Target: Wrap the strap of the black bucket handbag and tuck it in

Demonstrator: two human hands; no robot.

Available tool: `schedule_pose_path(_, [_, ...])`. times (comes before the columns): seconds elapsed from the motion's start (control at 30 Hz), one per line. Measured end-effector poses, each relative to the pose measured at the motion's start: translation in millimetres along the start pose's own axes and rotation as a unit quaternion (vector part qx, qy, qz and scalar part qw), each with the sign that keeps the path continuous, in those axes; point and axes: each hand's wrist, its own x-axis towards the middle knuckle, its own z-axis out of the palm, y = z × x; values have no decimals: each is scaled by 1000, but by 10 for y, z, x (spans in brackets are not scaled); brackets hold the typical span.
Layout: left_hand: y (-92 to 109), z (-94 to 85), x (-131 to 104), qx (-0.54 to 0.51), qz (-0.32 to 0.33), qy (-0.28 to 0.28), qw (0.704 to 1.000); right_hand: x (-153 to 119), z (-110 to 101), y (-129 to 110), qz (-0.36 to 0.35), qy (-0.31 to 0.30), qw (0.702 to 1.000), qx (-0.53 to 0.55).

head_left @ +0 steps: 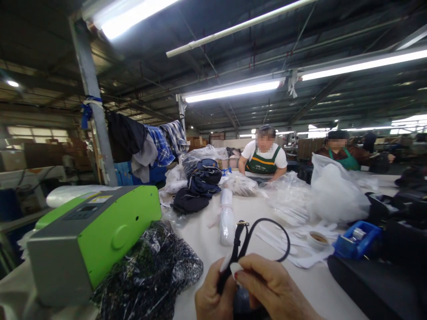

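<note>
Pinching a thin black strap (245,240) that loops upward, left hand (211,298) and right hand (270,289) grasp it at lower centre, beside a crinkly plastic bag (150,275).

so the machine (96,240) is sitting on the table (320,284) off to the left, bagged fabric (150,275) lying right in front of it, tape dispenser (356,239) sitting over on the right, two people (265,155) standing behind the table

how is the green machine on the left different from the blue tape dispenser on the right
The boxy green-and-grey machine is far bulkier than the small blue tape dispenser. The machine sits at the table's left edge beside a dark bagged bundle; the dispenser sits right, by white gloves. Both rest on the white table.
</note>
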Motion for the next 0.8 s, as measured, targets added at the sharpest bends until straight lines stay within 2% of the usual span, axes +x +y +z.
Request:
schedule_pose_path(0.07, [13,3,-5,6,-10,-7,1000,15,15,23,36,9,998,53])
schedule_pose_path(0.17, [-5,7,-6,13,-6,-22,1000,29,19,46,51,25,995,81])
schedule_pose_path(0.33, [-152,6,6,56,18,-5,998,55,-3,30,72,-10,994,80])
schedule_pose_path(0.47, [-253,8,16,77,41,4,996,88,-11,20,80,-16,992,92])
schedule_pose_path(0.63, [-284,15,15,120,59,25,991,110,-11,-8,77,-35,991,105])
schedule_pose_path(0.8, [-349,28,18,145,75,18,986,142,-2,-4,65,-32,991,108])
